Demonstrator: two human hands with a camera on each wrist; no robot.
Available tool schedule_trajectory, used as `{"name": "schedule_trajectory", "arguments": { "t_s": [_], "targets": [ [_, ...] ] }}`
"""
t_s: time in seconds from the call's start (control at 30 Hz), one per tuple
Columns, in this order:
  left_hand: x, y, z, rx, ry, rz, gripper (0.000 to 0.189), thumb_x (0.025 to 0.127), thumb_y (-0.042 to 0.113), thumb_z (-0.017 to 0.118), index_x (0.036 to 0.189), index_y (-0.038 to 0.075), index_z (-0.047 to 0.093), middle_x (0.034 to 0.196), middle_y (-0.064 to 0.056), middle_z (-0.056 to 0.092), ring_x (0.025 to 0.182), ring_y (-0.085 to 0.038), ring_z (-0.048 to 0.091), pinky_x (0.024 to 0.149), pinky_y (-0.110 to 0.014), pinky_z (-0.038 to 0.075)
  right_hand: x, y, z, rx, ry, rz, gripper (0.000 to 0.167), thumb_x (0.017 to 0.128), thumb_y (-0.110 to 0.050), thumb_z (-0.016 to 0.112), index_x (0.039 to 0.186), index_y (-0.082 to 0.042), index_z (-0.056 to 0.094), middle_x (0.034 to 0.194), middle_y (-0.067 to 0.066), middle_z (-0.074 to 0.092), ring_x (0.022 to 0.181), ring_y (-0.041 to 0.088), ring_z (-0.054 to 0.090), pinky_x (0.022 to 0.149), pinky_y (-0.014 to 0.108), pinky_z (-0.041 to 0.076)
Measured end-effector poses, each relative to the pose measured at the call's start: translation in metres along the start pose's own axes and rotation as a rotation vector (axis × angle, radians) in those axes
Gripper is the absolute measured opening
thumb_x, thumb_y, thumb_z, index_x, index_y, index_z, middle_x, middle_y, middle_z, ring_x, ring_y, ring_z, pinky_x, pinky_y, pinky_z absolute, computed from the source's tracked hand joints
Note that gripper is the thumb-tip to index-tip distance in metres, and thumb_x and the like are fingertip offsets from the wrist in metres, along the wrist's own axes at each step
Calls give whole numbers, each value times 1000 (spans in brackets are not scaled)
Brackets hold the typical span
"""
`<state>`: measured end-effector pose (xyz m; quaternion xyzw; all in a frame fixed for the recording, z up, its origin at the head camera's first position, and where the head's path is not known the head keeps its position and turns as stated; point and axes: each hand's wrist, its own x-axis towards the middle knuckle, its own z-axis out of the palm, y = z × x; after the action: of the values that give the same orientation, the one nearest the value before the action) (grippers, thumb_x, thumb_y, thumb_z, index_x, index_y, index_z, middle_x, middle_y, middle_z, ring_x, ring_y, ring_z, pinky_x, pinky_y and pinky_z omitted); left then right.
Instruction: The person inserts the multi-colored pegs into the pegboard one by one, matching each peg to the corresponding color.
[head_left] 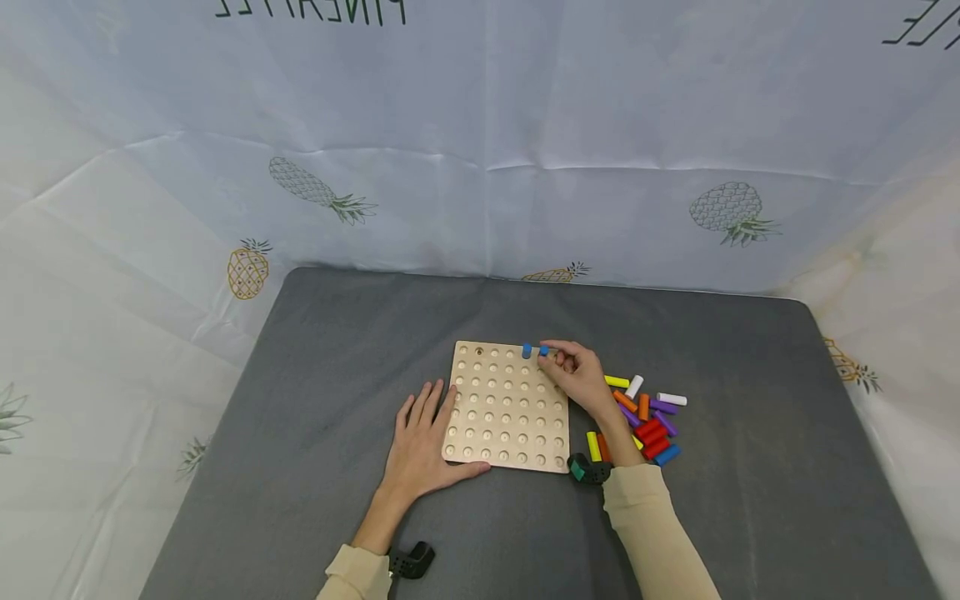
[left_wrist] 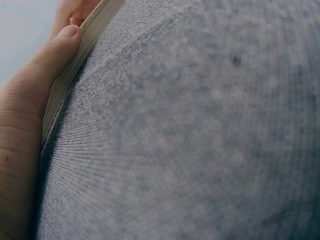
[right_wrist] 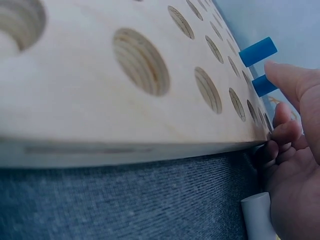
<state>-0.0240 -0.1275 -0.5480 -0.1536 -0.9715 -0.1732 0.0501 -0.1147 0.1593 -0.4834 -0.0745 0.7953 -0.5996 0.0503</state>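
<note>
A square wooden pegboard (head_left: 508, 408) with rows of round holes lies on the table. In its far row, toward the right, one blue peg (head_left: 527, 351) stands upright. My right hand (head_left: 579, 375) pinches a second blue peg (head_left: 543, 351) between thumb and index finger at the far right corner; in the right wrist view this peg (right_wrist: 264, 85) meets the board's surface, beside the standing one. My left hand (head_left: 423, 450) rests along the board's left side with fingers straight, its thumb at the near edge.
Right of the board lies a loose pile of pegs: red pegs (head_left: 655, 448), purple pegs (head_left: 663, 407), white pegs (head_left: 671, 399), plus orange, yellow and blue ones. The dark grey cloth (head_left: 345, 358) covers the table. Behind it hangs a pineapple-print curtain (head_left: 600, 125).
</note>
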Motion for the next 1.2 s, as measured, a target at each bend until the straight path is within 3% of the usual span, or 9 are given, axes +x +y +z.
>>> {"name": "schedule_trajectory", "arguments": {
  "t_s": [0.3,0.5,0.63,0.8,0.97,1.2],
  "targets": [
    [0,0,1,-8,-4,-2,128,66,92,62,163,17,28,167,-14,34,156,-33,31,124,-56,24,1,4,2,-27,24,-1,33,94,0,70,125,10,67,85,18,52,56,6,35,52,15,31],
    [0,0,1,-6,-2,0,127,67,94,59,163,17,27,167,-14,34,156,-33,31,124,-56,24,-1,-1,0,-47,26,-42,33,93,2,70,124,12,67,83,14,52,56,6,37,52,15,32],
    [0,0,1,-2,1,5,127,67,94,59,163,17,28,167,-14,34,156,-33,31,124,-56,24,-2,-2,-3,-67,25,-72,35,92,3,70,124,14,65,83,18,53,57,6,39,53,15,33],
    [1,0,1,6,1,7,127,67,93,60,163,17,28,166,-14,35,156,-33,31,124,-56,25,-2,11,-4,-80,51,-112,34,91,5,70,123,15,66,82,21,53,56,6,37,52,16,32],
    [1,0,1,5,-1,6,128,66,92,61,164,16,26,166,-14,35,156,-33,31,124,-56,24,-2,30,-6,-93,68,-101,32,91,0,72,122,9,70,82,17,54,55,4,37,51,15,32],
    [1,-1,1,1,9,13,128,67,94,58,163,16,27,166,-15,36,155,-33,32,124,-56,24,-11,32,-15,-134,54,-87,29,93,-8,74,120,0,73,82,12,52,59,5,38,54,18,33]
  ]
}}
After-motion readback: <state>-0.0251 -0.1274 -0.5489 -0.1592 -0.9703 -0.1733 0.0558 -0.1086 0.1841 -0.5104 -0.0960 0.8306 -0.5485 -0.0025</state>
